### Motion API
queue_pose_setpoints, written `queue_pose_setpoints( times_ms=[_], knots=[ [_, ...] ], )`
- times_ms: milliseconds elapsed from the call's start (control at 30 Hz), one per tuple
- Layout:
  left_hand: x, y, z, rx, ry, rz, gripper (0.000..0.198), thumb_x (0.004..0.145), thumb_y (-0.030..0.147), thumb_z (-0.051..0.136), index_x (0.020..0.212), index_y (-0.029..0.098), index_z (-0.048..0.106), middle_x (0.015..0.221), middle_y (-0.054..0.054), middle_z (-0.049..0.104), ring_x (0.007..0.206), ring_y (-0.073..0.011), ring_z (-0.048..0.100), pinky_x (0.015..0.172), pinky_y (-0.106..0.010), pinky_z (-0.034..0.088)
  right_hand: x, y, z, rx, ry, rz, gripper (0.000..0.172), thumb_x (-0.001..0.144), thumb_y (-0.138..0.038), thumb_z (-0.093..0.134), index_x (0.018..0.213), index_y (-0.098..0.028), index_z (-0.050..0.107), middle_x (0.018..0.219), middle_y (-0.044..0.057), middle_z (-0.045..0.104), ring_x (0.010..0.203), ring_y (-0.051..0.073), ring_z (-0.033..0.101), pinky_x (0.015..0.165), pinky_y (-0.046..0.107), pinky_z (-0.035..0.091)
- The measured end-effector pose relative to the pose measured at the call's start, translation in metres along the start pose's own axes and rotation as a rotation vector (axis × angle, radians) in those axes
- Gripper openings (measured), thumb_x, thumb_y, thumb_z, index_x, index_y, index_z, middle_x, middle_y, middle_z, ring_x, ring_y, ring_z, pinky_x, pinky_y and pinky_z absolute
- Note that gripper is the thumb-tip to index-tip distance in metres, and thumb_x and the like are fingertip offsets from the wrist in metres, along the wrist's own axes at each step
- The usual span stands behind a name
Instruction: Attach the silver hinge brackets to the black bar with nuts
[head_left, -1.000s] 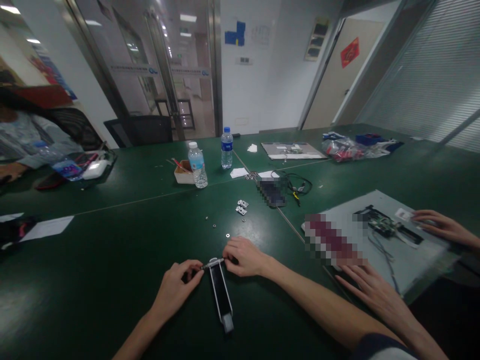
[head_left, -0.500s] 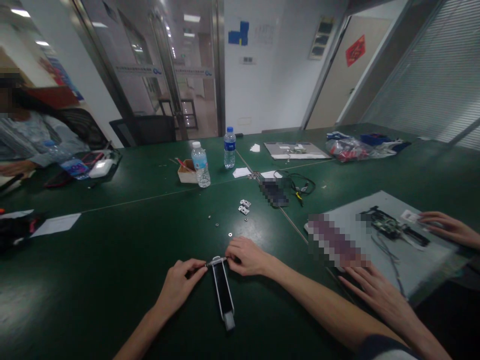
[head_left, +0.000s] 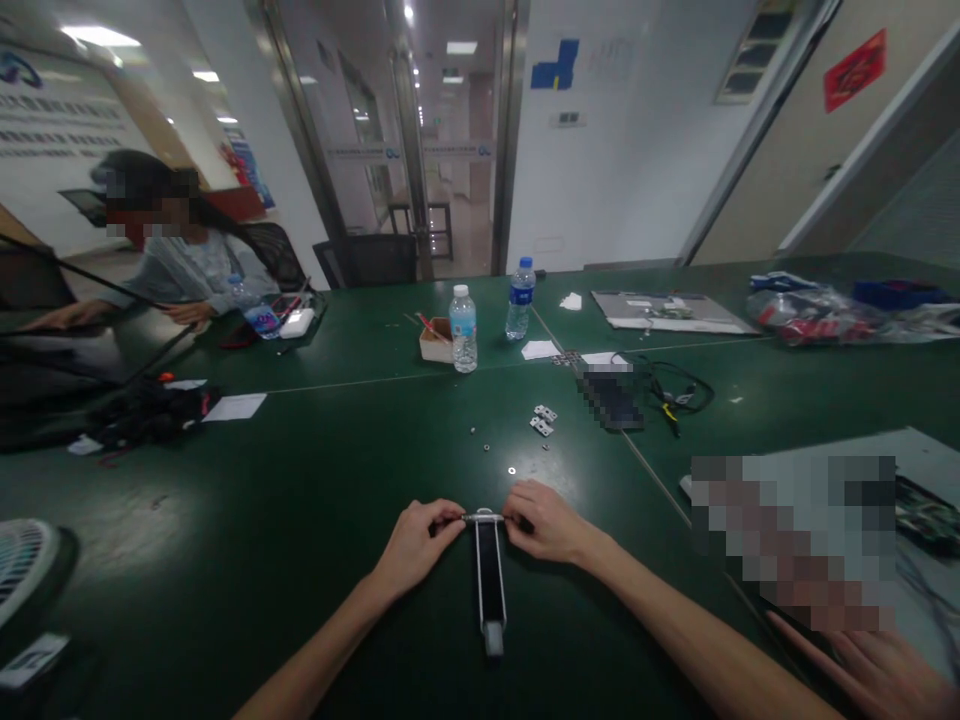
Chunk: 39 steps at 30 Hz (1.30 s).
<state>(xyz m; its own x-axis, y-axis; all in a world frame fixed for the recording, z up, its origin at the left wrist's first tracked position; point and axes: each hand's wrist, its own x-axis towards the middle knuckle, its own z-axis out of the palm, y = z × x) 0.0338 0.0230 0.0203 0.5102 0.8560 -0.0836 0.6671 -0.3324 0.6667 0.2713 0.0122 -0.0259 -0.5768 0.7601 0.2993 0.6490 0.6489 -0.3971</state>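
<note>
A long black bar with pale edges point(head_left: 489, 580) lies on the green table point(head_left: 315, 520), pointing toward me. A thin metal rod crosses its far end. My left hand point(head_left: 416, 545) pinches the rod's left tip with closed fingers. My right hand point(head_left: 547, 520) is closed on the rod's right side at the bar's end. Small washers point(head_left: 511, 469) and two little metal hinges point(head_left: 544, 419) lie just beyond my hands.
Two water bottles point(head_left: 463, 330) and a small box stand mid-table. Cables point(head_left: 675, 390) lie to the right. A co-worker's hand point(head_left: 877, 670) rests at lower right by a grey panel point(head_left: 915, 455). Another person sits far left. A fan point(head_left: 26, 565) sits at lower left.
The view has swung left, so the bar and my hands now sit more central. My hands keep their hold on the rod. The co-worker's hand at the right has slid toward the frame edge.
</note>
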Motion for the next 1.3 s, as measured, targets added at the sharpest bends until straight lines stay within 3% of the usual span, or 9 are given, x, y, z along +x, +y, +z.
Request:
queue_pose_setpoints(
  times_ms=[1300],
  knots=[
    [0.0018, -0.0053, 0.006, 0.045, -0.011, 0.015, 0.026, 0.088, 0.039, 0.052, 0.1, 0.024, 0.07, 0.095, 0.0, 0.072, 0.077, -0.0195, 0.058, 0.077, -0.032, 0.041, 0.0009, -0.0048, -0.003, 0.026, -0.001, 0.022, 0.005, 0.077, -0.014, 0.05, 0.074, -0.017, 0.053, 0.067, 0.0, 0.051, 0.065, 0.014, 0.045, 0.064, 0.026, 0.033]
  ],
)
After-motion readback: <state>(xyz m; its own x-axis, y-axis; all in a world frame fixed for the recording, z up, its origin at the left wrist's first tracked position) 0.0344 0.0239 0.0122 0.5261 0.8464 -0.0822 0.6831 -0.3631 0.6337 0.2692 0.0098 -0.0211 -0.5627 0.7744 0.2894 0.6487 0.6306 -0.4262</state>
